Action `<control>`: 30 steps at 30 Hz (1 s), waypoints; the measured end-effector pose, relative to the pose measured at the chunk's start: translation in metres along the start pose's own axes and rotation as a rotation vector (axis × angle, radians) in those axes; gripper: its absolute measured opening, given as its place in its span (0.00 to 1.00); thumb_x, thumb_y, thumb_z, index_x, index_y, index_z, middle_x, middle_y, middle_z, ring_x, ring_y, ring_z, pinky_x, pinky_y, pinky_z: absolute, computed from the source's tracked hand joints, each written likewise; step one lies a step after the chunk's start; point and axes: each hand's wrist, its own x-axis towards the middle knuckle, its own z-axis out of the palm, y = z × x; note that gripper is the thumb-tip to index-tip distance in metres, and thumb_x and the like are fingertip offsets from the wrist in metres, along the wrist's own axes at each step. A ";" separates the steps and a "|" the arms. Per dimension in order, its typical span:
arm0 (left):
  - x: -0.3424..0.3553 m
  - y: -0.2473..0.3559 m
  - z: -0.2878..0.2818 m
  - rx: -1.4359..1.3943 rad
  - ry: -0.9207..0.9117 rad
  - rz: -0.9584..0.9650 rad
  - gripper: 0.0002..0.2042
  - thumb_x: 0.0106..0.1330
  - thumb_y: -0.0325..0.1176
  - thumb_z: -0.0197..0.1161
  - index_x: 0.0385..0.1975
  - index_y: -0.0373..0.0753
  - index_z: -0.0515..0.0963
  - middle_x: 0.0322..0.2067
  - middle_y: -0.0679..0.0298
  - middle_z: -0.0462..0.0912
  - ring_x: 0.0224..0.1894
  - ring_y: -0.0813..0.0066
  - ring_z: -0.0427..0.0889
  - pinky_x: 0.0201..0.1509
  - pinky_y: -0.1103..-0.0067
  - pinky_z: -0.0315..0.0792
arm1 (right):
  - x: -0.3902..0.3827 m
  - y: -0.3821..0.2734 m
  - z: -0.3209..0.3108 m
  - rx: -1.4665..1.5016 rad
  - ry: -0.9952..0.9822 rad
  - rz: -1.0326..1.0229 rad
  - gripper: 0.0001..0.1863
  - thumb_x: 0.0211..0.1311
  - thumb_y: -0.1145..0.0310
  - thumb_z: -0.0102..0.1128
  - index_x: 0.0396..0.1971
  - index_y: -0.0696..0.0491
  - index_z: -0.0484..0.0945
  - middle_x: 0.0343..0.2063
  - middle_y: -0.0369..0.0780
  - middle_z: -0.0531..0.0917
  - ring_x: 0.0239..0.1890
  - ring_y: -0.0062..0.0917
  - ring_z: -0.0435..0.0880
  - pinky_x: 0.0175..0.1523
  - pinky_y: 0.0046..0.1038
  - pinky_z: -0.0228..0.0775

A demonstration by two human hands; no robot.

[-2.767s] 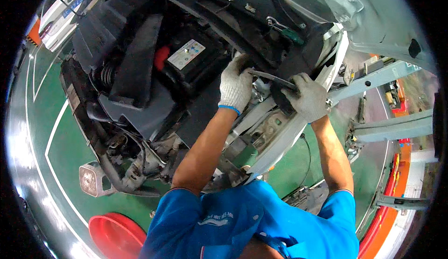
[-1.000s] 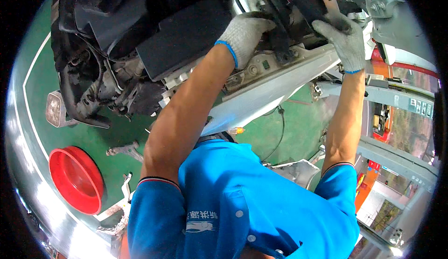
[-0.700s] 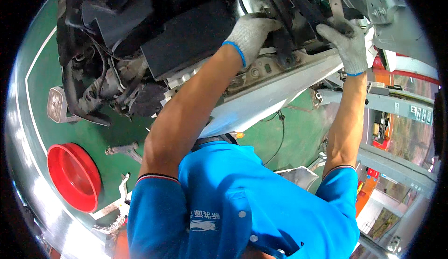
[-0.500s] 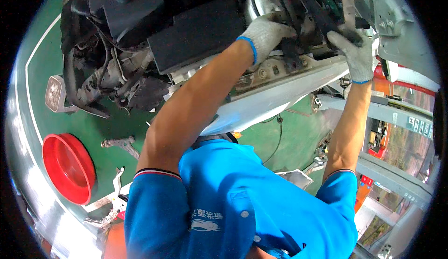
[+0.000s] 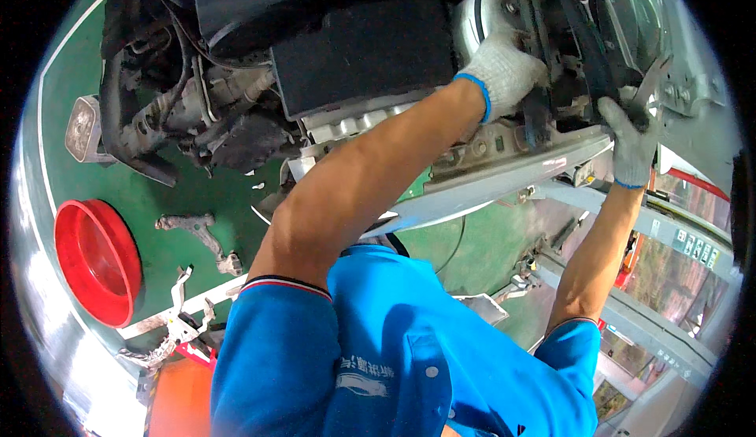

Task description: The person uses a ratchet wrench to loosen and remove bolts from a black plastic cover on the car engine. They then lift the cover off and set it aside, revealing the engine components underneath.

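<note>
In a white knit glove with a blue cuff, my left hand (image 5: 508,73) is curled over the front edge of a car's engine bay. Its fingers bend in against a dark upright strip (image 5: 539,114), and their tips are hidden. Just above it sits a silver domed part (image 5: 487,21). My right hand (image 5: 632,144), gloved alike, is at the corner beside the pale body panel (image 5: 685,94). It is closed round a greyish hand tool (image 5: 650,84) with a forked tip, plier-like but not clear. A long dark bar (image 5: 587,39) runs between the hands.
A black box-shaped cover (image 5: 366,55) lies left of my left hand. A silver bumper-like panel (image 5: 504,175) crosses before me. On the green floor are a red basin (image 5: 96,260), a metal arm (image 5: 201,232) and metal parts (image 5: 183,323). Grey lift beams (image 5: 661,331) stand at right.
The view has shifted, and both hands stand farther right and lower in it. The tool in my right hand has tilted from upright to leaning right.
</note>
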 end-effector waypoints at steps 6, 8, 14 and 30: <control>0.002 0.020 0.008 0.060 -0.128 -0.037 0.39 0.50 0.25 0.71 0.67 0.29 0.65 0.52 0.41 0.80 0.56 0.49 0.81 0.56 0.67 0.78 | 0.005 0.012 -0.002 0.125 -0.020 0.046 0.21 0.50 0.71 0.78 0.45 0.59 0.83 0.36 0.36 0.84 0.36 0.20 0.80 0.41 0.22 0.74; 0.005 0.021 0.014 0.304 -0.107 0.075 0.38 0.50 0.26 0.70 0.65 0.28 0.65 0.51 0.39 0.81 0.56 0.47 0.81 0.57 0.67 0.78 | 0.009 0.023 -0.006 0.167 -0.026 0.034 0.25 0.50 0.73 0.77 0.50 0.61 0.81 0.38 0.38 0.84 0.38 0.22 0.81 0.43 0.24 0.75; -0.009 0.018 0.030 0.144 -0.108 0.073 0.36 0.51 0.25 0.67 0.62 0.22 0.61 0.46 0.33 0.81 0.54 0.41 0.82 0.60 0.63 0.77 | 0.011 0.051 -0.033 0.149 -0.059 0.092 0.36 0.51 0.73 0.75 0.62 0.67 0.74 0.44 0.42 0.85 0.41 0.25 0.83 0.46 0.27 0.78; -0.016 0.024 0.002 0.054 -0.357 0.109 0.45 0.55 0.29 0.62 0.73 0.23 0.45 0.48 0.28 0.79 0.55 0.37 0.81 0.58 0.60 0.77 | -0.001 0.021 -0.012 0.163 -0.102 0.046 0.32 0.48 0.66 0.75 0.53 0.68 0.79 0.38 0.39 0.85 0.36 0.23 0.81 0.43 0.25 0.74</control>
